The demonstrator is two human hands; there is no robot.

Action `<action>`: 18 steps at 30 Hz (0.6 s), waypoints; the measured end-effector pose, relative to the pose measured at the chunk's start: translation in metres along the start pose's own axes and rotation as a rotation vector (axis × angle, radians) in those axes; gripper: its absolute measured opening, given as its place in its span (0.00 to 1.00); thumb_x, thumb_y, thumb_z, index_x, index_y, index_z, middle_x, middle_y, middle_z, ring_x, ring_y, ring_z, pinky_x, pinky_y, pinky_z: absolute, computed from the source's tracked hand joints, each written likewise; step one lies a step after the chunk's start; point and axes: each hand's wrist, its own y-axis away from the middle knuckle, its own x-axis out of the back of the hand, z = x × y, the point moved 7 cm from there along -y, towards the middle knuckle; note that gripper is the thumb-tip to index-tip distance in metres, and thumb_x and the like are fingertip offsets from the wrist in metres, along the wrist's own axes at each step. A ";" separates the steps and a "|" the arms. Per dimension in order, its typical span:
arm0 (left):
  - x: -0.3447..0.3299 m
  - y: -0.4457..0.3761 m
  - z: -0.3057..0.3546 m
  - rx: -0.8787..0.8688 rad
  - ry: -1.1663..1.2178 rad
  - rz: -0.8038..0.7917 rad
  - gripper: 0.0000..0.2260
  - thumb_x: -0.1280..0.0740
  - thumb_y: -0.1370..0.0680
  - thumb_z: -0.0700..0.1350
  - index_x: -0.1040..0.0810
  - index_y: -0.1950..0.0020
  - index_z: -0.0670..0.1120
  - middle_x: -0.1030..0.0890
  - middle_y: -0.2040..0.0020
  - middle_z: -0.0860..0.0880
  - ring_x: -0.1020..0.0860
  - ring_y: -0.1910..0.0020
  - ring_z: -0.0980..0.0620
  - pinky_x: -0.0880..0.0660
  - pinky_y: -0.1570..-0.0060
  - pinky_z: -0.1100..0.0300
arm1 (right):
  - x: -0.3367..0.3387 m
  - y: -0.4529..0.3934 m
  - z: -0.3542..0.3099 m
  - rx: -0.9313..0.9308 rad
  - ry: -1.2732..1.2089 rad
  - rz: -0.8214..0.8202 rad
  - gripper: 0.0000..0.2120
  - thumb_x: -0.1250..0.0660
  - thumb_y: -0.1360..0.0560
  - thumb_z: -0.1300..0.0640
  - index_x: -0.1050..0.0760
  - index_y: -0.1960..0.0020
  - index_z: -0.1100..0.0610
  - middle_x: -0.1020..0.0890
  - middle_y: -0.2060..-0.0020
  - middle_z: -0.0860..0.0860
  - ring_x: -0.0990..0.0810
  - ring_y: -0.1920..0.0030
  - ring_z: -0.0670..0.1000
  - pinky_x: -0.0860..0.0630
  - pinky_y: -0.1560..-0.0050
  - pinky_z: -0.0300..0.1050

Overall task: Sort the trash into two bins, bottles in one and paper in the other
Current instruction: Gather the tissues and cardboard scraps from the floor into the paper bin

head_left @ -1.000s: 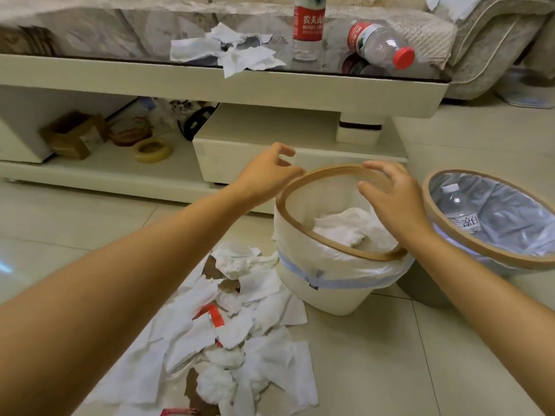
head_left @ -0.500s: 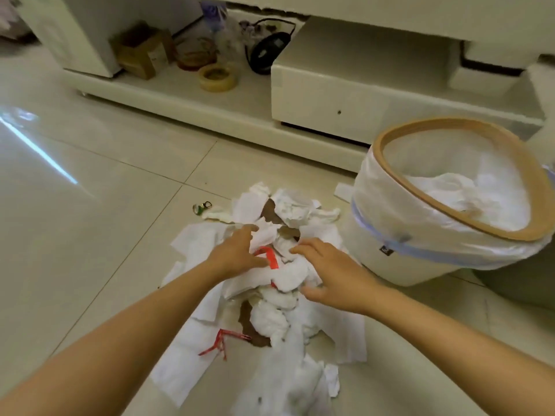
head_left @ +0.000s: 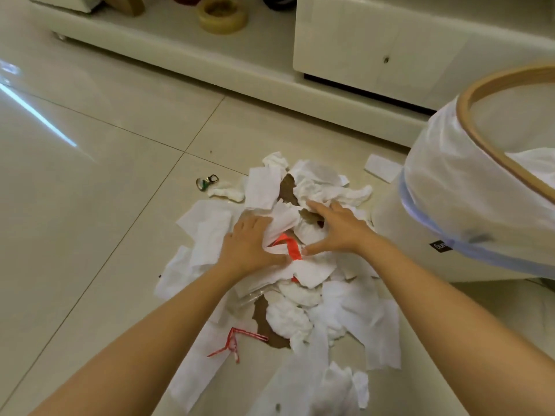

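Note:
A heap of white paper tissues [head_left: 300, 295] lies on the tiled floor in front of me, with brown scraps and a red strip [head_left: 289, 247] mixed in. My left hand [head_left: 249, 246] lies on the heap's left side, its fingers curled into a white sheet. My right hand [head_left: 338, 228] rests on the crumpled tissues just right of it, fingers spread and thumb stretched toward the red strip. The white bin [head_left: 462, 205] with a wooden rim stands at the right, touching the heap, and holds white paper [head_left: 537, 163]. No bottle and no second bin are in view.
A low cream table base with a drawer unit [head_left: 375, 40] runs across the back; a tape roll [head_left: 222, 14] sits on its shelf. A small metal-and-green object [head_left: 206, 182], a loose paper scrap [head_left: 382, 168] and a red plastic tie [head_left: 237, 340] lie on the floor.
Both hands came down from the bin's rim onto the paper heap. They now press deeper into it, closer around the red strip. My view has dropped toward the floor.

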 end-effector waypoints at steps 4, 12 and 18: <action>-0.003 0.017 -0.004 -0.047 -0.042 -0.149 0.49 0.30 0.40 0.72 0.47 0.25 0.59 0.42 0.24 0.54 0.41 0.27 0.49 0.35 0.33 0.44 | -0.020 0.018 -0.006 0.077 0.124 -0.015 0.53 0.26 0.44 0.33 0.51 0.28 0.36 0.39 0.32 0.50 0.37 0.34 0.56 0.30 0.41 0.57; -0.007 0.032 0.007 -0.155 -0.163 -0.006 0.35 0.30 0.32 0.61 0.39 0.30 0.53 0.28 0.36 0.52 0.29 0.40 0.50 0.27 0.50 0.55 | -0.037 0.039 -0.011 0.099 0.192 0.110 0.38 0.28 0.35 0.47 0.42 0.30 0.44 0.31 0.41 0.51 0.27 0.46 0.54 0.28 0.58 0.47; 0.006 0.037 0.018 -0.125 -0.016 0.032 0.14 0.34 0.27 0.58 0.28 0.51 0.49 0.22 0.57 0.52 0.24 0.56 0.51 0.31 0.62 0.58 | -0.021 0.054 -0.017 0.105 0.132 0.223 0.23 0.34 0.30 0.53 0.31 0.36 0.46 0.23 0.47 0.50 0.23 0.51 0.54 0.34 0.63 0.45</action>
